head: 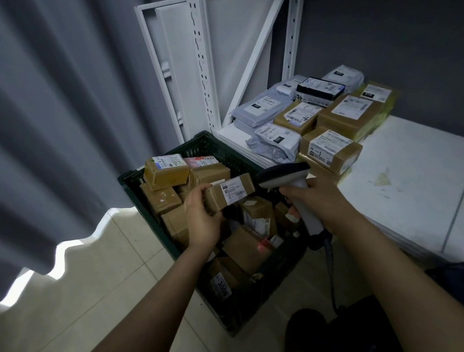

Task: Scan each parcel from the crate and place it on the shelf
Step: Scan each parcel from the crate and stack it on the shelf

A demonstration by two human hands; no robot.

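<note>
While the left grip (202,217) holds its end, the parcel (232,191) juts rightward.

"4-3" on shelf box (331,151); "300" on crate parcel (222,284)

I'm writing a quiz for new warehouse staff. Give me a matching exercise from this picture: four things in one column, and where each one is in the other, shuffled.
1. scanner
2. brown parcel nearest the scanner
3. grey mailer bag
4. dark crate

A. on the tiled floor
B. on the white shelf
C. in the left hand
D. in the right hand

Pairs: 1-D, 2-C, 3-B, 4-A.
</note>
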